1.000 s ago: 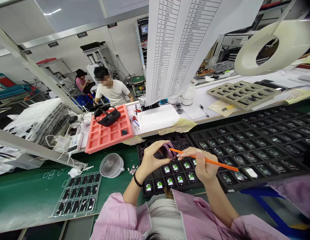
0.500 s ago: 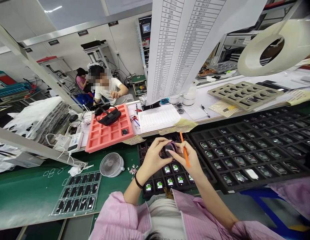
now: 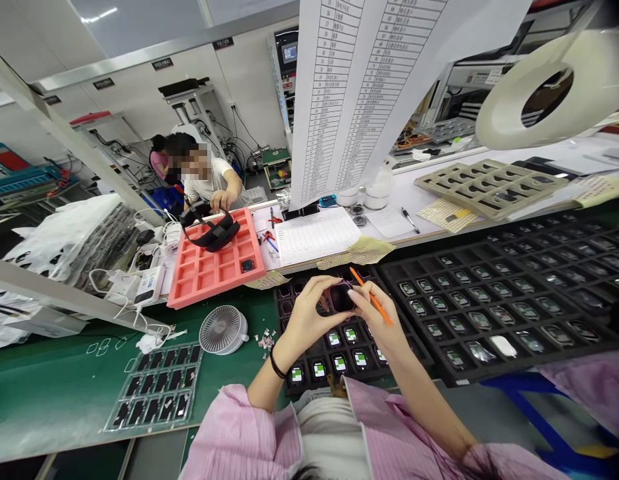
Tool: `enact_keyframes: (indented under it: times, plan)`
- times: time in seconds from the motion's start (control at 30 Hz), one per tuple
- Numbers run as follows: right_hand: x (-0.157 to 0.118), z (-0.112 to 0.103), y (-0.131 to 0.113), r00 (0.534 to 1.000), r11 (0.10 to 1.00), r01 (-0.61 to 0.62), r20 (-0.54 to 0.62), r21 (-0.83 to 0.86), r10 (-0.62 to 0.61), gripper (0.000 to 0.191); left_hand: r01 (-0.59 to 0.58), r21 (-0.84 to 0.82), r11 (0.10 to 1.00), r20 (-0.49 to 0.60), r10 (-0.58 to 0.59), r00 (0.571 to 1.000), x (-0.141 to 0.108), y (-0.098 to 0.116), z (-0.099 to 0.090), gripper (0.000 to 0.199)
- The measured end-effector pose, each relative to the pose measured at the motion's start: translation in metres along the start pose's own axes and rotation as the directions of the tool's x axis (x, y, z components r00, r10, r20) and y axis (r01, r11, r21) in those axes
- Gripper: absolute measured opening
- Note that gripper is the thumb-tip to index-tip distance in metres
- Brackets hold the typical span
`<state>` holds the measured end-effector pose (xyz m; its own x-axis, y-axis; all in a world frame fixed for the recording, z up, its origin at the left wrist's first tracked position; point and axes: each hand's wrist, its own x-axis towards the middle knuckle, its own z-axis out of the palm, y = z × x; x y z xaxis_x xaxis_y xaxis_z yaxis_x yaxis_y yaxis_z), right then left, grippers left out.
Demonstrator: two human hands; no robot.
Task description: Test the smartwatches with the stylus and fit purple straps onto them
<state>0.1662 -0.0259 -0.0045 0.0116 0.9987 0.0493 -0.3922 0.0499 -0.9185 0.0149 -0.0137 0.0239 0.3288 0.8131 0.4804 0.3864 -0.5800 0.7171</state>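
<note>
The fingers (image 3: 319, 288) of the left hand (image 3: 306, 320) and right hand (image 3: 382, 327) pinch a pink-framed watch (image 3: 342, 298) above a black tray (image 3: 499, 300) on the green desk (image 3: 54, 400); the right also holds an orange stick (image 3: 364, 288). The hanging chart's (image 3: 369, 87) writing is too small to read.

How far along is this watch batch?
Done, apparently: the green-marked watches in the near tray. In hand: a dark-screened watch, held by the left hand, with the right hand holding an orange stick. Left: that tray's far pockets, though I can't tell what they hold.
</note>
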Motion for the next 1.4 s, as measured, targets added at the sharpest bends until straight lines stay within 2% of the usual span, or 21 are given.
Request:
enact_keyframes:
  times: [0.1,0.27,0.4,0.5,0.6,0.73,0.83,0.93,1.03,1.1,1.17,1.23,1.27,1.3,1.4]
  plan:
    - [0.0,-0.002,-0.001,1.0,0.996,-0.025,0.009,0.083,0.025,0.038,0.072,-0.095,0.993,-0.04,-0.076,0.996,-0.001,-0.005,0.002,0.047]
    - [0.0,-0.003,-0.004,1.0,1.0,-0.007,-0.017,0.027,0.008,0.043,0.224,-0.278,0.934,-0.134,-0.269,0.954,-0.003,-0.015,0.002,0.054]
    - [0.002,-0.004,-0.006,1.0,1.0,-0.002,-0.008,0.017,0.002,0.044,0.289,-0.384,0.877,-0.128,-0.361,0.924,0.0,-0.022,0.003,0.057]
    - [0.005,-0.007,-0.003,0.999,1.0,0.029,-0.013,-0.013,-0.029,0.044,0.338,-0.469,0.816,-0.077,-0.419,0.905,0.002,-0.029,0.005,0.059]
    - [0.01,-0.015,0.002,0.997,0.996,0.075,-0.01,-0.042,-0.075,0.047,0.334,-0.481,0.811,-0.066,-0.413,0.908,0.003,-0.033,0.007,0.052]
    - [0.015,-0.026,0.005,0.998,0.998,0.055,0.025,-0.021,-0.054,0.05,0.225,-0.368,0.902,-0.13,-0.29,0.948,0.002,-0.029,0.012,0.047]
    - [0.017,-0.029,0.003,0.999,0.999,0.043,0.032,0.009,-0.043,0.05,0.177,-0.313,0.933,-0.135,-0.228,0.964,0.002,-0.024,0.016,0.039]
    - [0.018,-0.029,-0.001,0.999,0.999,0.044,0.024,0.009,-0.044,0.05,0.188,-0.318,0.929,-0.112,-0.234,0.966,0.006,-0.021,0.019,0.039]
    - [0.024,-0.04,0.002,0.998,0.998,0.062,-0.013,-0.018,-0.063,0.049,0.256,-0.324,0.911,-0.085,-0.298,0.951,0.013,-0.03,0.027,0.038]
    - [0.034,-0.061,0.014,0.991,0.991,0.093,-0.09,-0.094,-0.102,0.047,0.323,-0.345,0.881,-0.046,-0.36,0.932,0.016,-0.047,0.041,0.035]
    - [0.047,-0.091,0.037,0.966,0.957,0.113,-0.194,-0.268,-0.168,0.045,0.406,-0.385,0.828,0.025,-0.431,0.902,0.015,-0.074,0.065,0.033]
    - [0.059,-0.124,0.067,0.941,0.841,0.04,-0.263,-0.54,-0.214,0.047,0.513,-0.373,0.773,0.097,-0.518,0.85,0.009,-0.105,0.097,0.028]
    - [0.064,-0.14,0.083,0.948,0.748,-0.033,-0.259,-0.663,-0.188,0.046,0.571,-0.334,0.75,0.134,-0.561,0.817,0.005,-0.12,0.115,0.023]
    - [0.067,-0.152,0.098,0.951,0.715,-0.072,-0.264,-0.696,-0.161,0.046,0.605,-0.274,0.747,0.153,-0.588,0.795,0.001,-0.133,0.133,0.02]
    - [0.072,-0.175,0.135,0.956,0.667,-0.126,-0.269,-0.735,-0.116,0.043,0.622,-0.052,0.782,0.174,-0.606,0.776,-0.007,-0.161,0.181,0.015]
